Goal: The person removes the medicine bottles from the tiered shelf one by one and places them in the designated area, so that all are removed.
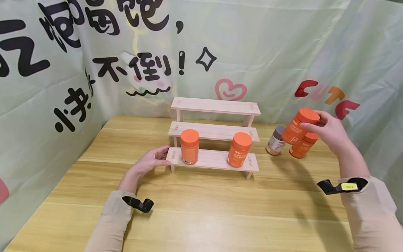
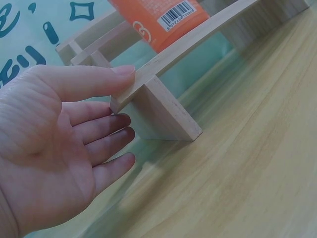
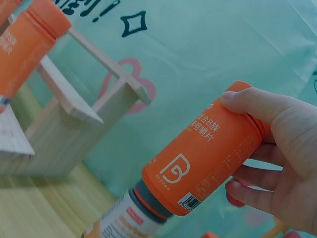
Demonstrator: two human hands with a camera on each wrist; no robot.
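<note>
My right hand [image 1: 330, 131] grips an orange bottle [image 3: 203, 148] near its cap, thumb on one side and fingers round the other. This bottle is tilted and raised above the table. Behind and below it stand a second orange bottle [image 1: 303, 146] and a grey-capped bottle [image 1: 275, 142], both partly covered by it in the head view. At the other side, my left hand [image 2: 64, 134] pinches the left end of the lowest step of a three-step wooden rack [image 1: 210, 158], thumb on top. Two orange bottles stand on that step, one toward the left [image 1: 190, 148] and one toward the right [image 1: 239, 151].
The rack's middle step [image 1: 214, 131] and top step [image 1: 215, 106] rise toward the back. A pale green printed cloth [image 1: 267, 42] hangs behind and along the left of the wooden table [image 1: 201, 210].
</note>
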